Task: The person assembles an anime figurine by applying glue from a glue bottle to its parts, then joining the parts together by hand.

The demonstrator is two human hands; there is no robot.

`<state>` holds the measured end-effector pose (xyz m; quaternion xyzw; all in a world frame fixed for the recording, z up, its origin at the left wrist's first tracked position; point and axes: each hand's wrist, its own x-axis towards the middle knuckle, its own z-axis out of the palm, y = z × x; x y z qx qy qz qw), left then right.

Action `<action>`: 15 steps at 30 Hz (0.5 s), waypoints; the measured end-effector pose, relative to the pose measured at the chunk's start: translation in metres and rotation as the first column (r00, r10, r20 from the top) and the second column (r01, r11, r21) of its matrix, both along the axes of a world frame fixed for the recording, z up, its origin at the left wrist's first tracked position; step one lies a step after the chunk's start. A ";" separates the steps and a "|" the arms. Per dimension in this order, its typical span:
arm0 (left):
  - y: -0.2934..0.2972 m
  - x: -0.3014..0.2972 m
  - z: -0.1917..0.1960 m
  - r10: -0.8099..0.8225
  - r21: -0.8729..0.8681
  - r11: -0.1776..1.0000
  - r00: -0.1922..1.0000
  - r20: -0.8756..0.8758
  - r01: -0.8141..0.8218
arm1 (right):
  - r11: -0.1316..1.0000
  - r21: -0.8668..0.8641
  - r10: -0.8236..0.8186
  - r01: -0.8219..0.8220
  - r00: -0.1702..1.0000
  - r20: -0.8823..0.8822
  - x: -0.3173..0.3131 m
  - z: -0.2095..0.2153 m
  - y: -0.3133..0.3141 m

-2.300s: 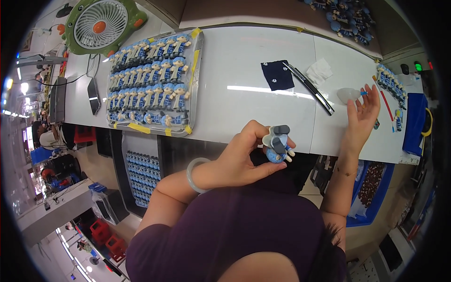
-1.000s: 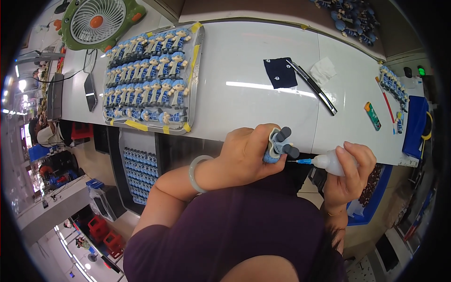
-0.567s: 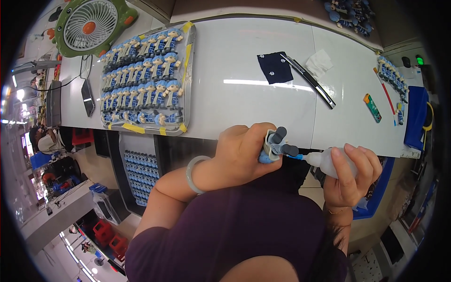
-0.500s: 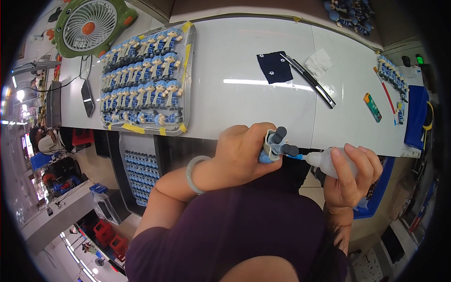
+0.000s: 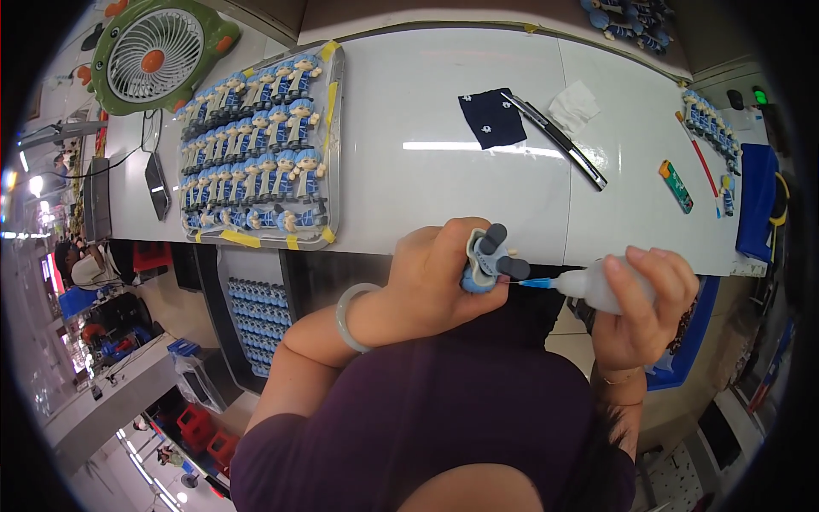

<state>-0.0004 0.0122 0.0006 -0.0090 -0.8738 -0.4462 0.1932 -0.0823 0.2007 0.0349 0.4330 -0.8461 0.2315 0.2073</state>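
Observation:
My left hand [image 5: 433,269] is closed round a small toy figure [image 5: 483,269] with pale blue and cream clothing. The figure's two dark grey feet point up and to the right, away from my fingers. In my right hand [image 5: 641,311] is a white squeeze bottle [image 5: 595,287], gripped between thumb and fingers. Its thin blue nozzle tip [image 5: 536,282] points left, close to the figure's lower foot; whether it touches I cannot tell. Both hands are just off the table's near edge, in front of my body.
A taped tray [image 5: 338,145] of blue-haired figures stands left on the white table [image 5: 401,94], with a green fan [image 5: 153,60] behind it. A dark cloth [image 5: 495,119], a black cutter knife [image 5: 559,136], white tissue [image 5: 574,104] and a green lighter [image 5: 676,188] lie right.
The figure has shifted slightly left in my left hand. More of the blue nozzle shows between the bottle and the figure. The whole view has moved a little.

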 end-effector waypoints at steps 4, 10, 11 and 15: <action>-0.001 0.000 0.004 -0.072 0.189 0.980 0.996 0.053 0.061 | 0.950 -0.292 -0.024 0.110 0.959 0.283 -0.013 -0.015 0.004; -0.005 0.000 -0.003 -0.200 0.264 0.945 0.980 -0.011 0.195 | 0.850 -0.457 0.098 0.261 0.775 0.625 -0.025 -0.038 0.008; -0.006 -0.001 -0.003 -0.200 0.264 0.944 0.980 -0.013 0.197 | 0.850 -0.458 0.097 0.261 0.776 0.623 -0.025 -0.041 0.007; -0.003 -0.001 -0.013 -0.260 0.516 0.824 0.965 -0.025 0.235 | 0.776 -0.550 0.337 0.307 0.535 0.775 -0.020 -0.046 0.000</action>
